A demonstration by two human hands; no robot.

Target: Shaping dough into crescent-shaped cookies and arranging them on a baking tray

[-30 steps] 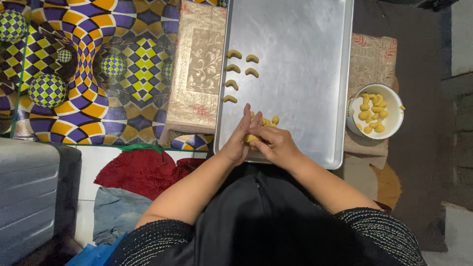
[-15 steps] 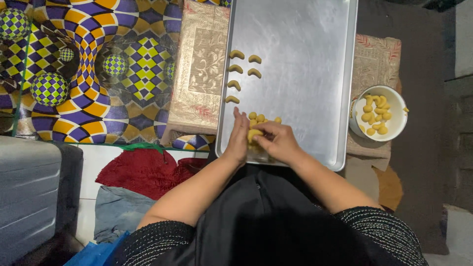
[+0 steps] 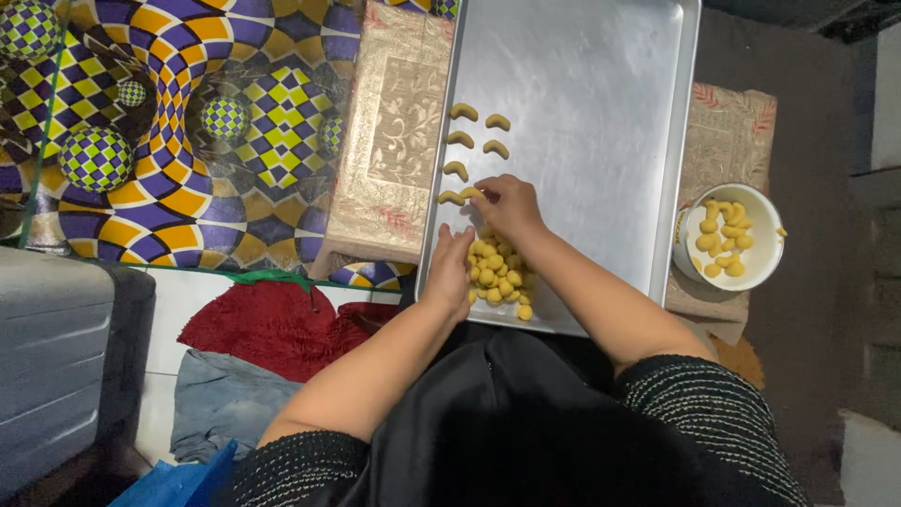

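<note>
A large metal baking tray lies in front of me. Several yellow crescent-shaped dough pieces sit in two short columns near its left side. A pile of small yellow dough balls rests at the near edge. My right hand reaches over the pile and pinches a crescent piece at the bottom of the second column. Beside the pile, my left hand rests on the tray with fingers together and nothing in it.
A white bowl with more yellow dough pieces stands right of the tray on a patterned cloth. A bright checkered mat covers the floor at left. A red rug and a grey case lie near my left side.
My hands had been pressed together over the dough near the tray's front edge. The right hand has since moved forward to the crescent rows with a shaped piece, and the left stayed by the pile.
</note>
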